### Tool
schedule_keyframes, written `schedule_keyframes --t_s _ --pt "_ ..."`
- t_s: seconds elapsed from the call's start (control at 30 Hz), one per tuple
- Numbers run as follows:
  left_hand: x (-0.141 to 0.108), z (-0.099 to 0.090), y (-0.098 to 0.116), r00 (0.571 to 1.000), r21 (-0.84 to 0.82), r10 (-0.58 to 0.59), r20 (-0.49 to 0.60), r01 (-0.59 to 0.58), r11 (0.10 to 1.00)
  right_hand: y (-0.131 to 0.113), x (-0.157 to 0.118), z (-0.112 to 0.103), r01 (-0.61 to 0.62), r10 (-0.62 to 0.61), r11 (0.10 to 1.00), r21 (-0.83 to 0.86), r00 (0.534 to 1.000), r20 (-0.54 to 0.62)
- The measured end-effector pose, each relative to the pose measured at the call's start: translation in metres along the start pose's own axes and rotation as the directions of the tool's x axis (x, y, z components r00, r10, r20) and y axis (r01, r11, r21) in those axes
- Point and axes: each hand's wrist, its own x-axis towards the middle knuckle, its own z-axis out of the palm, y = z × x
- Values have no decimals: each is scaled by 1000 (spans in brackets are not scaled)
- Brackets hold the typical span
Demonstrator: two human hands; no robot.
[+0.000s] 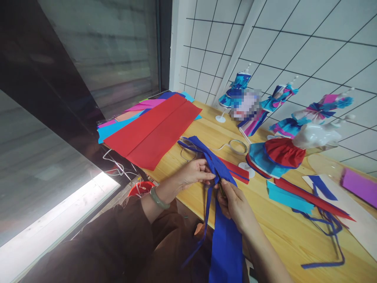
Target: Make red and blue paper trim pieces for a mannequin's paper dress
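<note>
A long blue sheet point(226, 239) runs over the table's front edge and hangs toward my lap. My left hand point(198, 173), below a green bangle, pinches the blue material near its middle. Close beside it, my right hand point(234, 200) is closed around a small dark tool point(222, 190), held against the sheet; most of the tool is hidden by the fingers. A narrow blue strip point(208, 208) dangles from between the hands.
Red sheets point(156, 129) top a colourful pile at the table's back left. Tape rolls point(238, 146) lie behind my hands. Small dressed mannequins point(279, 155) stand at the back right, near red and turquoise strips point(290, 196). A red bucket point(141, 188) is below the table.
</note>
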Motion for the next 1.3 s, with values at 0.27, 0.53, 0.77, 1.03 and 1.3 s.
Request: schedule_keyframes --t_s 0.27,0.53,0.77,1.03,1.3 --pt "-1 0 1 999 68 -7 39 5 998 -5 1 -1 38 -36 998 -45 998 46" --pt "0 -2 -1 999 87 -4 42 0 996 -2 5 -2 65 -64 995 -77 998 7" --pt "-1 0 0 998 84 9 55 -14 996 1 7 -1 75 -76 994 -84 997 -11" --pt "-2 1 1 999 68 20 48 -23 997 3 9 0 85 -87 994 -70 996 -27" --pt "-2 0 2 1000 33 -8 13 8 999 3 2 -9 104 -109 981 -162 994 -27"
